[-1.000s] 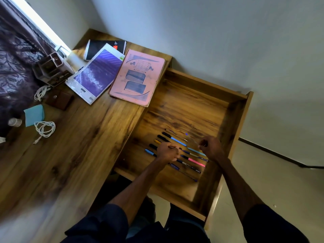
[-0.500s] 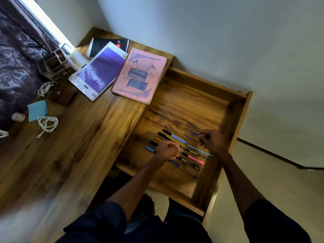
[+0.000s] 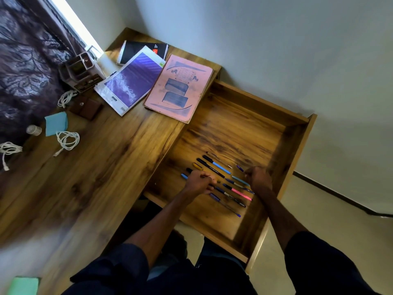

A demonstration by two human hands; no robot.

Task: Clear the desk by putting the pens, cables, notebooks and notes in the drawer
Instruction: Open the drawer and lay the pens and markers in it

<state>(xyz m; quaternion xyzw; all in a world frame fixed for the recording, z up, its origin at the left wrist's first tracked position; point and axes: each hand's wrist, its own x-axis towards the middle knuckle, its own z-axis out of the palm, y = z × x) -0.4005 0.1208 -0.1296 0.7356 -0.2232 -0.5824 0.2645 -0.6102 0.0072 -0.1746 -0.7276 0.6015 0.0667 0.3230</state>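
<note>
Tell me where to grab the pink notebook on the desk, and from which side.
Grip the pink notebook at its near right corner, which juts past the desk edge over the open drawer. Come from the drawer side, probably thumb on top and fingers beneath; elsewhere it lies flat.

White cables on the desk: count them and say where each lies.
3. One white cable lies coiled beside the brown wallet, one next to the blue notepad, and one sits at the left edge, partly cut off. More may lie out of view.
</note>
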